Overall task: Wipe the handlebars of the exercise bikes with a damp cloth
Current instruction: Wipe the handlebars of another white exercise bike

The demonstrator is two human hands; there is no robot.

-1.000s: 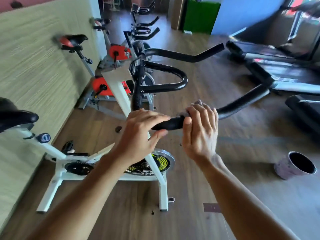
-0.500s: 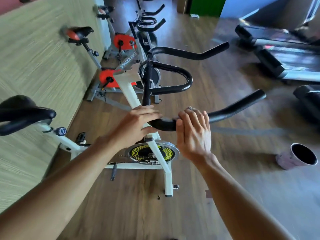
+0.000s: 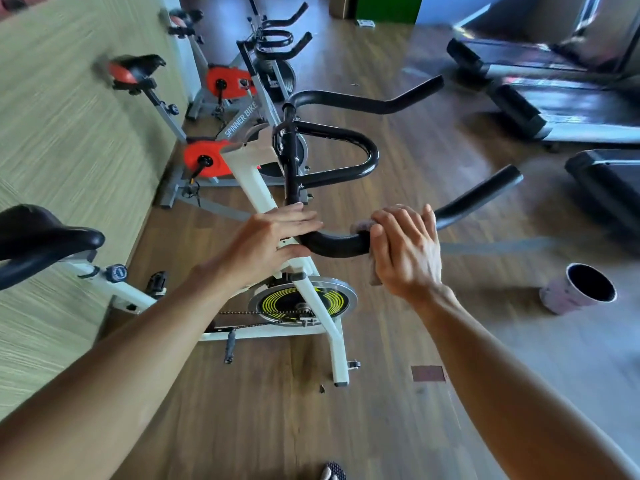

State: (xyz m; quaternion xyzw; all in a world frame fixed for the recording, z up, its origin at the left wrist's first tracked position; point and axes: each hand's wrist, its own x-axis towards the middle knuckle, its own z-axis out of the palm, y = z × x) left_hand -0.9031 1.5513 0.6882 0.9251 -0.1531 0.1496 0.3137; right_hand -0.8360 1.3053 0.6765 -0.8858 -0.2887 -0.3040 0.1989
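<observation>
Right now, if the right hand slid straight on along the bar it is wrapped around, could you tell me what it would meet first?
The right hand, gripping the cloth around the handlebar, points along the bar towards the left hand. It would likely meet that hand's fingertips first, at the bend by the stem.

My white bike [image 3: 325,327] stands on the wood-plank floor [image 3: 381,427]. Behind it stand two grey bikes [image 3: 242,119]. Right of it a bucket [image 3: 576,289] lies tipped, treadmills [image 3: 554,98] beyond. A dark red patch [image 3: 428,373] marks the planks near its foot.
</observation>
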